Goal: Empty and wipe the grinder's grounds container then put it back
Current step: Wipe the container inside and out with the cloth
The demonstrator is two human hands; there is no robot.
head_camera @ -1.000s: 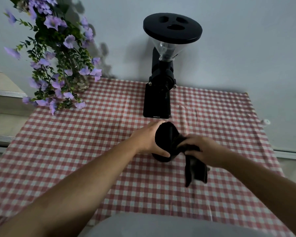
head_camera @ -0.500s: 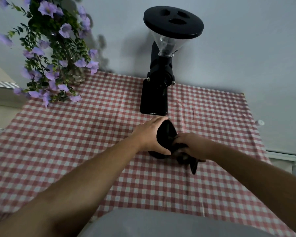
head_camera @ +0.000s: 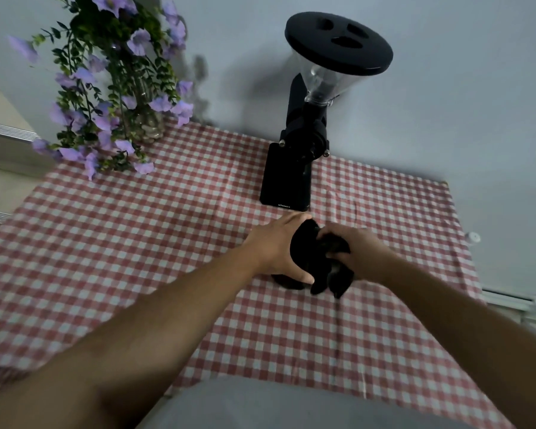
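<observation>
At the centre of the frame, just below the base of the black grinder (head_camera: 287, 178), the grounds container (head_camera: 304, 252) is held tilted above the red-checked tablecloth (head_camera: 136, 243), its lower edge at or very near the cloth. It is gripped by the left hand (head_camera: 276, 247), whose fingers are wrapped over the top and whose thumb is pressed against the lower rim, so that the opening is turned towards the other hand. A dark cloth (head_camera: 331, 274) is bunched in the right hand (head_camera: 358, 253), which is closed around it and pushed against the mouth of the container; loose ends of the cloth hang down towards the table. How deep the cloth reaches inside cannot be told, since black lies against black. The step in hand is judged to be the wiping. It would be done well if the container were kept braced firmly by the left hand while the cloth is turned around the inner wall and pressed into the bottom edge, where fine grounds would be expected to cling. The hanging ends should be gathered in, so that residue is not dragged onto the tablecloth. The flower vase (head_camera: 146, 125) in the upper left stands well apart.
</observation>
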